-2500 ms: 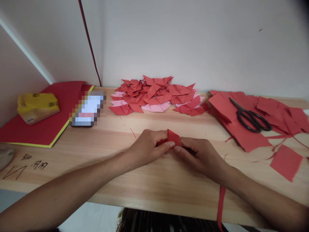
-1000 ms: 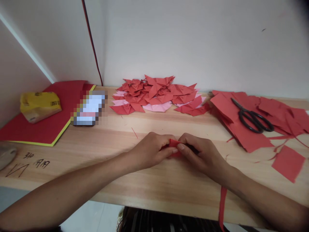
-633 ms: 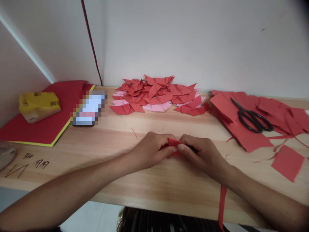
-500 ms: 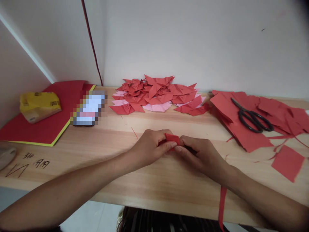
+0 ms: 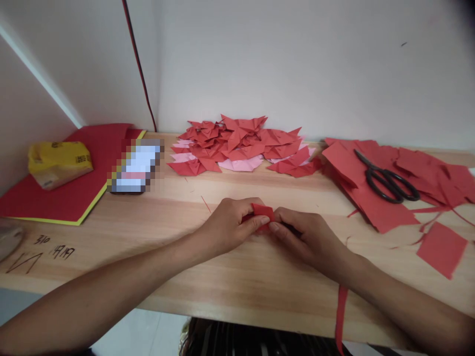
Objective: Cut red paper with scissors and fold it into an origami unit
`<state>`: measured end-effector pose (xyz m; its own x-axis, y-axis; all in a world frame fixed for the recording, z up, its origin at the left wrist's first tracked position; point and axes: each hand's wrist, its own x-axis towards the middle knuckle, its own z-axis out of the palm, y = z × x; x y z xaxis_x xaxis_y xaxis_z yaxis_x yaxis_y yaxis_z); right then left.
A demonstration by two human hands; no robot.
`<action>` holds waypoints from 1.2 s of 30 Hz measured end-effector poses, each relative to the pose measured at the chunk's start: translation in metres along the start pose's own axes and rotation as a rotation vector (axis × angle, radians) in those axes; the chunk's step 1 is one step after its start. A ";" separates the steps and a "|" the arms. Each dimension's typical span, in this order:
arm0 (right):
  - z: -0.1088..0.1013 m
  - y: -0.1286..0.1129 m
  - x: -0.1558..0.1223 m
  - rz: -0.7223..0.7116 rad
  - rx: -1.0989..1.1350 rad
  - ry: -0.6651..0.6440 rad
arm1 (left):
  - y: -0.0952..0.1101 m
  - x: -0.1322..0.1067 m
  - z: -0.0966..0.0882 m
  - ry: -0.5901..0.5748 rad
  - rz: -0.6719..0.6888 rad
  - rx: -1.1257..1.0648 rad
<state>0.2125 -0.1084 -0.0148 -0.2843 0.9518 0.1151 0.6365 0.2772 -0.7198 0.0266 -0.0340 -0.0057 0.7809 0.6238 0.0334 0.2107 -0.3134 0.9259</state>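
Observation:
A small piece of folded red paper (image 5: pixel 262 211) is held between both hands above the middle of the table. My left hand (image 5: pixel 239 220) is closed on it, thumb pressed over its front face. From the other side my right hand (image 5: pixel 300 230) pinches its right edge between thumb and bent fingers. The back of the paper and some fingertips are hidden. Beyond the hands lies a pile of folded red and pink paper shapes (image 5: pixel 241 141) with pointed tips.
Black-handled scissors (image 5: pixel 389 183) rest on red paper sheets (image 5: pixel 341 160) at the right. Nearer is a red paper square (image 5: pixel 441 249). A red strip (image 5: pixel 341 316) hangs over the front edge. At left are a phone (image 5: pixel 135 168), red sheets (image 5: pixel 74 198) and a yellow package (image 5: pixel 61 163).
Both hands keep their grip on the folded red paper, which has tilted very slightly. The whole view has shifted a little; nothing else has visibly moved.

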 end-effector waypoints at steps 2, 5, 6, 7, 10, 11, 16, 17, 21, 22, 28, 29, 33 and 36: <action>0.000 0.000 0.000 0.009 0.000 -0.013 | 0.000 0.000 0.000 0.002 -0.008 0.001; 0.000 0.002 0.000 0.015 -0.008 -0.027 | -0.001 -0.001 0.000 0.005 -0.032 -0.001; 0.001 0.003 0.000 0.016 -0.013 -0.029 | -0.001 -0.001 0.000 0.005 -0.037 -0.004; 0.001 0.003 0.000 0.017 -0.018 -0.030 | -0.002 -0.001 0.001 0.005 -0.040 -0.011; 0.001 0.004 0.000 0.014 -0.024 -0.024 | -0.004 -0.001 0.001 0.004 -0.048 -0.025; 0.001 0.004 0.000 0.010 -0.022 -0.022 | -0.004 -0.001 0.001 0.002 -0.050 -0.027; 0.001 0.003 0.000 -0.004 -0.035 -0.025 | -0.005 -0.001 0.001 -0.002 -0.055 -0.009; 0.001 0.003 0.000 -0.006 -0.038 -0.028 | -0.005 -0.001 0.001 -0.001 -0.055 -0.005; 0.000 0.002 0.000 -0.010 -0.040 -0.031 | -0.006 0.000 0.001 0.004 -0.043 -0.004; 0.000 0.003 0.000 -0.006 -0.043 -0.035 | -0.006 0.000 0.001 0.003 -0.041 -0.007; 0.001 0.003 0.000 0.015 -0.056 -0.042 | -0.006 0.001 0.000 0.000 -0.054 0.001; 0.001 0.003 0.001 0.017 -0.056 -0.042 | -0.005 0.001 0.000 -0.001 -0.052 0.001; 0.001 0.003 0.000 0.033 -0.058 -0.047 | -0.004 0.001 -0.001 -0.003 -0.057 0.009; 0.002 0.004 0.000 0.034 -0.052 -0.054 | -0.004 0.000 -0.001 -0.006 -0.061 0.012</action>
<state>0.2135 -0.1073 -0.0188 -0.2993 0.9527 0.0530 0.6823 0.2525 -0.6861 0.0256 -0.0319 -0.0091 0.7697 0.6379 -0.0252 0.2650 -0.2833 0.9217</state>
